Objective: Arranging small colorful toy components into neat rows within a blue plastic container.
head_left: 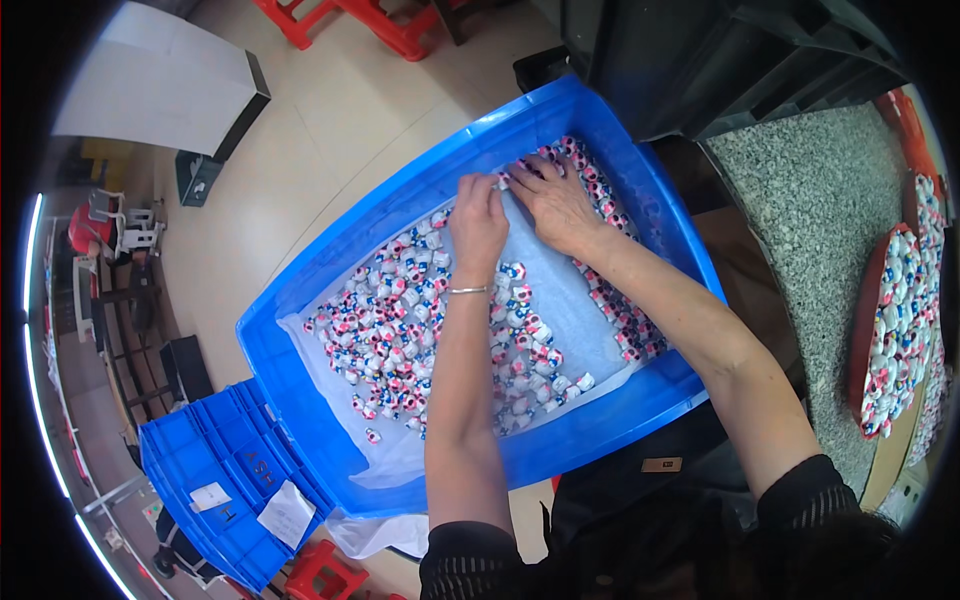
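- Mini figurines [390, 325], glossy, white with pink and blue patches: loose heap, left half of bin, tumbled every which way, thinning toward near-left corner.
- More of same, pinker and darker: packed band along right wall.
- Liner sheet [562, 295], thin, whitish: bare strip between both groups; creased edges at left and near side.
- Blue plastic bin [610, 418]: rectangular, open-topped, set askew.
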Demonstrator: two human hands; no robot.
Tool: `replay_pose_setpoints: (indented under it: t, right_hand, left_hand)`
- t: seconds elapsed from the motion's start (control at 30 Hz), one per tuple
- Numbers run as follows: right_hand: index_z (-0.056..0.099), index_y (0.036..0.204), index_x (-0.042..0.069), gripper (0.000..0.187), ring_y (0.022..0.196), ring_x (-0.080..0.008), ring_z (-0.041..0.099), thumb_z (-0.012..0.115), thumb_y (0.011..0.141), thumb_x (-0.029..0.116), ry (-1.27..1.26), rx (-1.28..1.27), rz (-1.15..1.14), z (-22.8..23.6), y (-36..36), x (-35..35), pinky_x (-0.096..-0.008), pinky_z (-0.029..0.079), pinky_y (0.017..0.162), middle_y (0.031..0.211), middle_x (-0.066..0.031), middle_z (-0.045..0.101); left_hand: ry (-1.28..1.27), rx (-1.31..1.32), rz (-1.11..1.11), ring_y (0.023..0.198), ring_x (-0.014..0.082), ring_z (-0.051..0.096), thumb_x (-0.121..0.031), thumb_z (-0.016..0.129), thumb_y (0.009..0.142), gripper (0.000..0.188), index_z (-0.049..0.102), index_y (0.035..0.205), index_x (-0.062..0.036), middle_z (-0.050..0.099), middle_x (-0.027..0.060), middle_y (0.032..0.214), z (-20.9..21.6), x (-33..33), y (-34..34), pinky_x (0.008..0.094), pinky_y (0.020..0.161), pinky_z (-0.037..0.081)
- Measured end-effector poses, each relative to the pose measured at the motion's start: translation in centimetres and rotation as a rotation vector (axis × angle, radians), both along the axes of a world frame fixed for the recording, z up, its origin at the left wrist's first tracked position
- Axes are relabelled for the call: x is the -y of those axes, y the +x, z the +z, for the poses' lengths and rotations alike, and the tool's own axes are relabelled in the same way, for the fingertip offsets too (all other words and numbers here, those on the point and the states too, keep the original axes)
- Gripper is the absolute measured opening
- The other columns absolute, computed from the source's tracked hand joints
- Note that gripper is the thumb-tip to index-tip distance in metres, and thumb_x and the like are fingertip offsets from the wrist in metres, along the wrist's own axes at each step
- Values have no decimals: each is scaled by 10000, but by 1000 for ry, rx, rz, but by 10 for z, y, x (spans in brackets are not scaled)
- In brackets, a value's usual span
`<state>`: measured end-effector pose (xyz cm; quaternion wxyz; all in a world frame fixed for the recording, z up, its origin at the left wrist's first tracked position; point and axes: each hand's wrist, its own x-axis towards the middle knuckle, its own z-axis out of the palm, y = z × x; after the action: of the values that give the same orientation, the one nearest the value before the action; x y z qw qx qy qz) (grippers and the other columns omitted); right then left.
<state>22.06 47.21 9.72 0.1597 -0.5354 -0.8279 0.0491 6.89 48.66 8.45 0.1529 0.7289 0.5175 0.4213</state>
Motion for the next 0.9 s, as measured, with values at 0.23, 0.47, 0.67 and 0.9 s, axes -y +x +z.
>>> replay_pose_setpoints:
  t: [0.23, 0.47, 0.67, 0.9]
  right_hand:
    - [580, 1282, 30, 476, 1377, -302, 345, 528, 809, 34, -21, -2, -7, 2, 8, 4, -586, 229, 1137, 1423, -92, 489]
    - [577, 1274, 24, 436, 1368, -324, 351, 570, 839, 43, -63, -61, -17, 15, 23, 17, -577, 255, 1129, 1405, -117, 498]
    - [584, 1268, 28, 450, 1358, -319, 364, 570, 818, 30, -80, -73, -67, 15, 18, 19, -576, 250, 1130, 1401, -121, 501]
    - [585, 1275, 59, 476, 1389, -334, 308, 552, 803, 7, -100, -72, -14, 11, 12, 24, -605, 228, 1128, 1457, -111, 440]
  left_hand:
    - [-89, -218, 53, 749, 309, 625, -117, 710, 779, 169, 671, 912, -22, 616, 143, 867, 17, 26, -48, 383, 677, 514]
    - [-256, -326, -10, 809, 336, 638, -101, 717, 752, 226, 657, 956, -25, 612, 164, 904, 19, 20, -33, 420, 715, 520]
    - [-110, -159, -50, 770, 333, 630, -83, 732, 748, 229, 653, 954, -25, 593, 160, 952, 4, 10, 8, 423, 703, 519]
    - [-79, -95, -28, 752, 290, 642, -77, 710, 775, 281, 616, 1038, -47, 574, 145, 1009, -2, 11, 9, 394, 663, 530]
